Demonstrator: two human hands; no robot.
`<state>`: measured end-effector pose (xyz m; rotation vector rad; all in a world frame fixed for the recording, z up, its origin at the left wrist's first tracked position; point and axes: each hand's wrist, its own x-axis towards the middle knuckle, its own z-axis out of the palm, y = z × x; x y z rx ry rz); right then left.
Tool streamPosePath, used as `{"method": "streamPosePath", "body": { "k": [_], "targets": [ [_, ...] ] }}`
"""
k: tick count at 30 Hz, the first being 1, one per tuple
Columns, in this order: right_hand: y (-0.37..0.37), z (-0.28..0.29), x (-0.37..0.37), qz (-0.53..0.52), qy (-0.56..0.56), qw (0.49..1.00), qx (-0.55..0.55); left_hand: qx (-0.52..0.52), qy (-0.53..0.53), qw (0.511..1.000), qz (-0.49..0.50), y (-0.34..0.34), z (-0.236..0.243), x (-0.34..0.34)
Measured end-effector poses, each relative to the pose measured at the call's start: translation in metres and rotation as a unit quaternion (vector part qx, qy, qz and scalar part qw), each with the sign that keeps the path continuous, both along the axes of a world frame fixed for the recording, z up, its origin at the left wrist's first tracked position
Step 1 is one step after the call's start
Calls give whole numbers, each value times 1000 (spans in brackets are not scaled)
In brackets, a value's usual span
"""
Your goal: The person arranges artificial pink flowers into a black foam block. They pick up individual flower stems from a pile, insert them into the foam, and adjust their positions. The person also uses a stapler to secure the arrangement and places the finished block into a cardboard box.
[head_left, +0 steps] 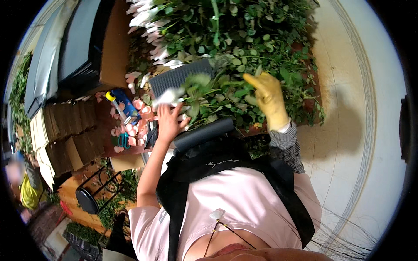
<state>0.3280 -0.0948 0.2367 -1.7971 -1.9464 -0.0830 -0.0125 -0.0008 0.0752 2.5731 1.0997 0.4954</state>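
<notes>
My bare left hand [169, 124] rests at the table's near side, its fingers stretched out and apart. Its fingertips touch a white-covered flower head [169, 95], which is blurred by motion. From that head a leafy stem, looking like a rose [202, 83], runs right toward my right hand [266, 93]. This hand wears a yellow glove; its fingers are curled at the stem's end, with the index finger reaching left. Beneath the stem lies a dark grey corrugated sheet [180, 77]. Loose green leaves lie under and around the glove.
A big heap of leafy stems [244, 30] covers the far table, with white-sheathed heads at its left. Pink petals [138, 104], a yellow-capped marker [116, 105] and teal-handled scissors [124, 140] lie left. Stacked cardboard [65, 139], a dark roll [203, 134] and a black stool [87, 200] stand nearby.
</notes>
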Motion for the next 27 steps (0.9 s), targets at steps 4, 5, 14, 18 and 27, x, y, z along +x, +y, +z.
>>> {"method": "streamPosePath", "body": {
  "k": [4, 5, 14, 18, 27],
  "targets": [
    [4, -71, -37, -39, -59, 995, -65, -26, -67, 997, -6, -3, 2, 1],
    [2, -87, -40, -69, -49, 994, -75, -48, -70, 996, -9, -3, 3, 2],
    [1, -146, -13, -120, -140, 972, -146, -71, -81, 994, -11, 2, -6, 5],
    [3, -139, -29, -177, -114, 967, -143, -65, -26, 998, -10, -2, -11, 4],
    [-16, -139, 13, -174, 504, 822, -200, -107, -25, 994, -8, -1, -11, 1]
  ]
}}
